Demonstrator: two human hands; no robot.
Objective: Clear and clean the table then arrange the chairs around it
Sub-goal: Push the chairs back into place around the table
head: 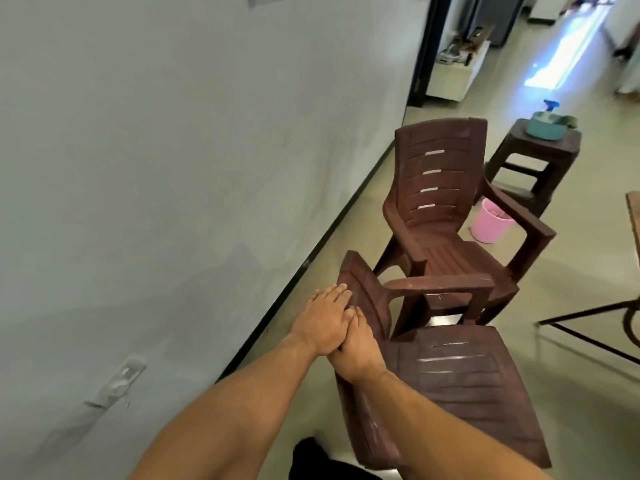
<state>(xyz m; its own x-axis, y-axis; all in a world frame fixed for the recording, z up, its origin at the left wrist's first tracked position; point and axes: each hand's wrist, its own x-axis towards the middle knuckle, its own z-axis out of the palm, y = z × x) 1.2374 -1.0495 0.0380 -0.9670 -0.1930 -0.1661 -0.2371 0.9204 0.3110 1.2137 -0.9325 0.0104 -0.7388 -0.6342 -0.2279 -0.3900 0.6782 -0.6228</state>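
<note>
Our forearms are bare with no sleeves, and our left hand [323, 318] and right hand [358, 348] wear no rings, watch or gloves

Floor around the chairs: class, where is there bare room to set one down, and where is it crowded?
Bare floor lies between the far chair and table frame. Crowded: the near chair nearly touches it; pink bucket and stool fill behind.

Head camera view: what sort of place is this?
Probably a home or a small indoor eating area: brown plastic armchairs stand by a plain wall on a tiled floor, with a pink bucket and a stool nearby.
</note>
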